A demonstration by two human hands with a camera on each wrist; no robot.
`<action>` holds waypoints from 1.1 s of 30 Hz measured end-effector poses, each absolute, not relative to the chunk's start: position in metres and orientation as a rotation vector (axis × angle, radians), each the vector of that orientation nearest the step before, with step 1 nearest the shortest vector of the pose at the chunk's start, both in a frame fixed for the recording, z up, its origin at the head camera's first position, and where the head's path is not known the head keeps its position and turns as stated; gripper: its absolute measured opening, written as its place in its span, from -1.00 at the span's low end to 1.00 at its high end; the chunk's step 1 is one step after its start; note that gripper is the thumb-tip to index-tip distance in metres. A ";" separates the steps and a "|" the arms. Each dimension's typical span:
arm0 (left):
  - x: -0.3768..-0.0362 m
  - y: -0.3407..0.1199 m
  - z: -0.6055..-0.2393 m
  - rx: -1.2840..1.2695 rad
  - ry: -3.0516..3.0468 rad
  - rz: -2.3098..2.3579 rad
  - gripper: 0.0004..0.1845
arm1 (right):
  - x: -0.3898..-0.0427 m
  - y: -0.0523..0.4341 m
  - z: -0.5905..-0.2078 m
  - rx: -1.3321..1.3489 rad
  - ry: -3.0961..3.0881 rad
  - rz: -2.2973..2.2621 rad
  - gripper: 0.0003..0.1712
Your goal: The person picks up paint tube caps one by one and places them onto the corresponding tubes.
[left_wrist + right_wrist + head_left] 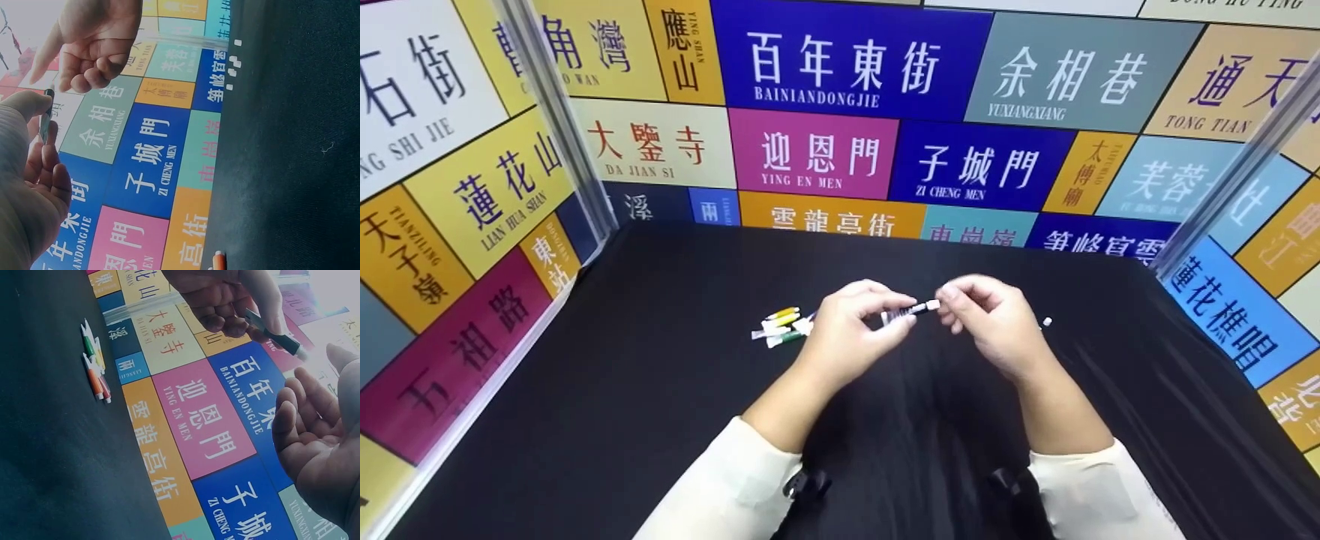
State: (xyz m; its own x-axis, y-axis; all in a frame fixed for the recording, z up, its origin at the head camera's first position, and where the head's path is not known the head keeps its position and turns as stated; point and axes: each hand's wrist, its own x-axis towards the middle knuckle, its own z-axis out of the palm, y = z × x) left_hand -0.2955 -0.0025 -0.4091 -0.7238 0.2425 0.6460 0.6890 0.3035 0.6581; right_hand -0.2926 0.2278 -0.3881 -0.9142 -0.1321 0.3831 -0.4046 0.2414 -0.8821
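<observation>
A: Head view: left hand (847, 326) grips the slim dark pen with a white cap (911, 311); right hand (990, 319) pinches the cap at three o'clock. It could pop off and roll across the black cloth-covered table (660, 405).

B: Left wrist: thumb pressed on the barrel.

A: Right wrist: fingers loosely curled, pen at twelve o'clock.

"BAINIANDONGJIE" on blue wall panel (847, 64)

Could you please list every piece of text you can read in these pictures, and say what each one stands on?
All stand on the sign panels of the back wall:
"BAINIANDONGJIE", blue panel.
"YING EN MEN", pink panel.
"ZI CHENG MEN", dark blue panel.
"YUXIANGXIANG", grey panel.
"DA JIAN SI", cream panel.
"LIAN HUA SHAN", yellow panel on the left wall.
The pen in the hands shows no readable print.
</observation>
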 end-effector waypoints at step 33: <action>-0.296 -0.003 -0.410 -0.829 -2.152 -1.425 -0.79 | -0.291 0.231 -0.386 0.630 -2.310 1.737 -0.65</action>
State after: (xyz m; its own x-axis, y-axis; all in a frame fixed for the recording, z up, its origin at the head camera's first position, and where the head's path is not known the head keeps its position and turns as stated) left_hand -0.2956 -0.0028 -0.4095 -0.7301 0.2440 0.6383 0.6829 0.2940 0.6687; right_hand -0.2914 0.2312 -0.3859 -0.8933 -0.2223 0.3905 -0.4368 0.2260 -0.8707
